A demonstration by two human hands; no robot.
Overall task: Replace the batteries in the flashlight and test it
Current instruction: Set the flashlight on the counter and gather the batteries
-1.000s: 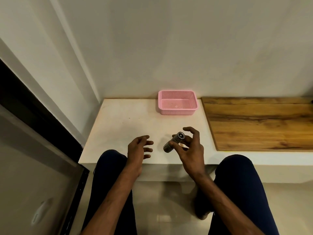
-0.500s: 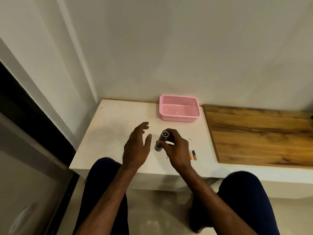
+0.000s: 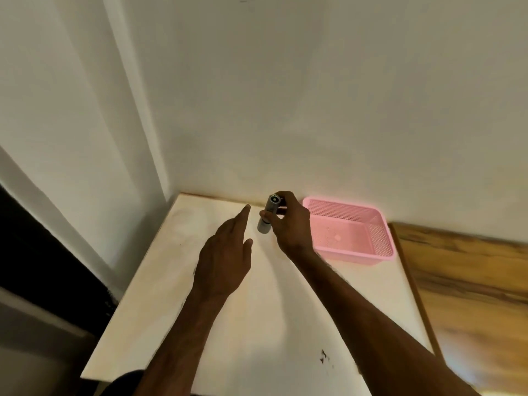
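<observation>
Flashlight (image 3: 268, 214) and hands over the counter (image 3: 257, 338), basket (image 3: 343, 205) at right
The right hand (image 3: 291, 224) held the flashlight above the counter's far edge, near the wall, with the left hand (image 3: 225, 261) just left of it. The basket sat on the counter right of both; a wooden panel (image 3: 471, 295) lay farther right.
</observation>
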